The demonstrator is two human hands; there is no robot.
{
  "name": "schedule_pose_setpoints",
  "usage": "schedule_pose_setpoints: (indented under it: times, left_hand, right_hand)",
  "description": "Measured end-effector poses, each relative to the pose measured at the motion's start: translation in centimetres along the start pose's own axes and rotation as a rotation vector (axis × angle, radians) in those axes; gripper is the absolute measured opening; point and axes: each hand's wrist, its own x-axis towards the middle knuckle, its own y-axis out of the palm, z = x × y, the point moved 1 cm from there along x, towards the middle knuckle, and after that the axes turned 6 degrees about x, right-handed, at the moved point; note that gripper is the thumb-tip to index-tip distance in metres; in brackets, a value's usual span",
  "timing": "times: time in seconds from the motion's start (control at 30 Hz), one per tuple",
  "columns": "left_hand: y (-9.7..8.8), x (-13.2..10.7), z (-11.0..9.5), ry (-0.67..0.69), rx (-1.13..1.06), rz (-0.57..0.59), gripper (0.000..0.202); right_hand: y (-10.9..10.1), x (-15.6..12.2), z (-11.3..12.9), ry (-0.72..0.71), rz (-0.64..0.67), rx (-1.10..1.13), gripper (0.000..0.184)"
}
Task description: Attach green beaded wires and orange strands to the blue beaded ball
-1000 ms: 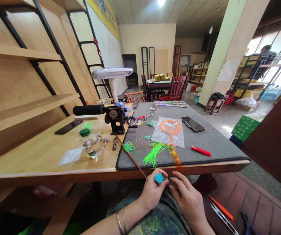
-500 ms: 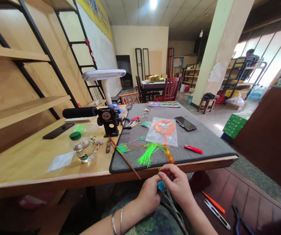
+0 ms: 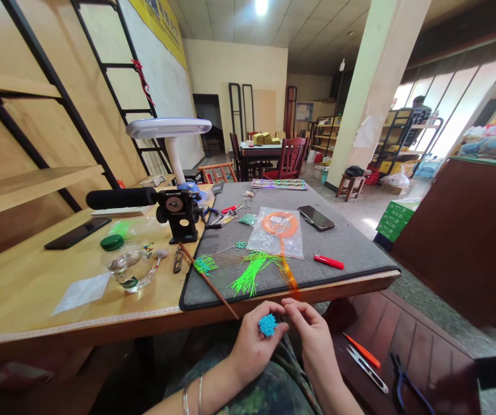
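My left hand (image 3: 254,337) is closed around a bundle of blue-tipped pieces (image 3: 267,325), its round blue end facing up. Beside it, my right hand (image 3: 311,328) has thumb and index finger pinched together, the tips close to my left fingertips; what they pinch is too small to make out. Just beyond, on a grey mat (image 3: 352,253), lie bright green strands (image 3: 252,274) and orange strands (image 3: 290,276) trailing from a clear bag (image 3: 293,245) with an orange coil. A thin brown stick (image 3: 213,288) overhangs the table edge, green and blue strands (image 3: 205,264) near it.
A black winding device (image 3: 179,216), a lamp (image 3: 170,128) and a water jar (image 3: 129,268) stand on the left. Two phones, one on the mat (image 3: 316,218), and a red pen-like tool (image 3: 329,261) lie about. Snips (image 3: 367,369) and pliers (image 3: 408,380) rest at lower right.
The blue end has turned up into fuller view in my left hand. My right hand has drawn slightly away to its right. The camera view has shifted a little to the right.
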Motion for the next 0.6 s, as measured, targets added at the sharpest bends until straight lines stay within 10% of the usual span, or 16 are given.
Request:
schedule_pose_setpoints:
  times: [0.4,0.6]
  left_hand:
    - [0.9,0.2,-0.1,-0.043,-0.021,-0.067,0.013]
    - [0.2,0.2,0.4,-0.058,0.115,-0.084,0.013]
  right_hand:
    - [0.6,-1.4,-1.5,0.115,-0.034,0.207,0.034]
    - [-4.0,3.3,4.5,-0.587,-0.215,-0.623,0.03]
